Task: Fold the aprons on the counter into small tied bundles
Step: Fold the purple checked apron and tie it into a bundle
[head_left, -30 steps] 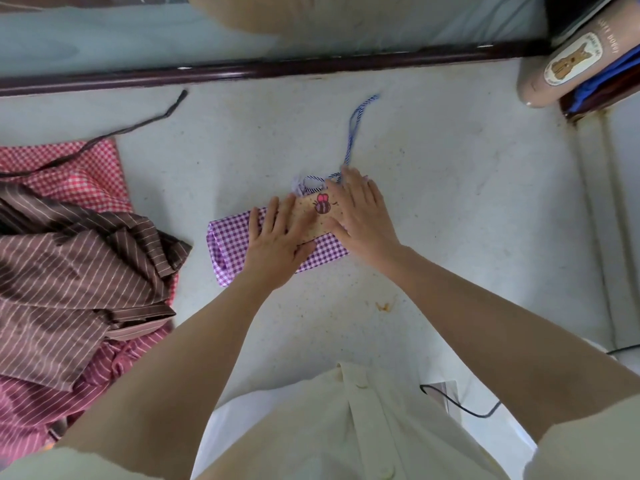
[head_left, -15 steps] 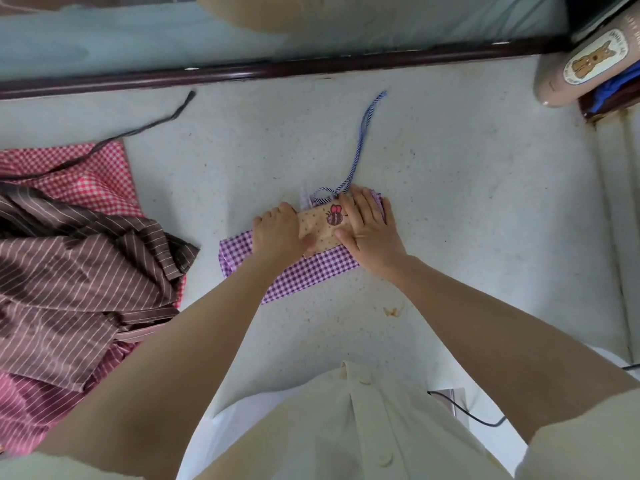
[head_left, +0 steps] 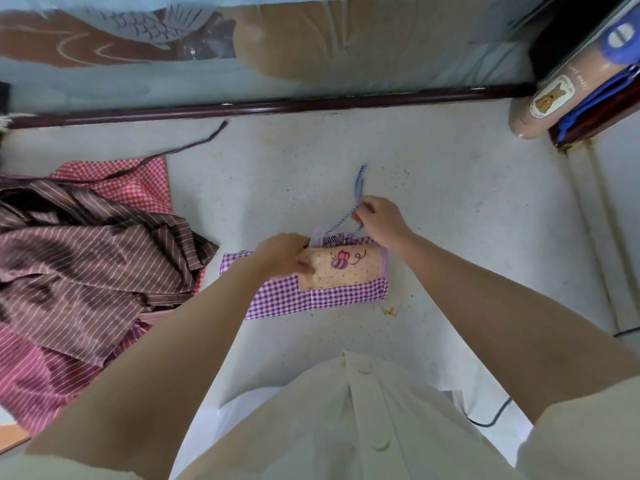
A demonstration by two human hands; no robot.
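A purple checked apron (head_left: 311, 296), folded into a small rectangle, lies on the white counter (head_left: 450, 220) in front of me. Its beige pocket with a bee picture (head_left: 346, 263) faces up. My left hand (head_left: 282, 254) grips the folded apron's far left edge beside the pocket, thumb on top. My right hand (head_left: 379, 220) pinches the blue-and-white striped tie (head_left: 358, 183) just behind the apron; the tie's loose end runs away from me over the counter.
A heap of other aprons lies at the left: brown striped (head_left: 86, 271) on top, red checked (head_left: 121, 178) and pink striped (head_left: 38, 372) beneath, with a dark tie (head_left: 194, 142) trailing out. A dark rail (head_left: 277, 105) bounds the counter's far edge. A brown bottle (head_left: 543, 105) lies far right.
My right hand lifted off the folded apron and took hold of the striped tie behind it. My left hand went from pressing flat to gripping the fold's edge.
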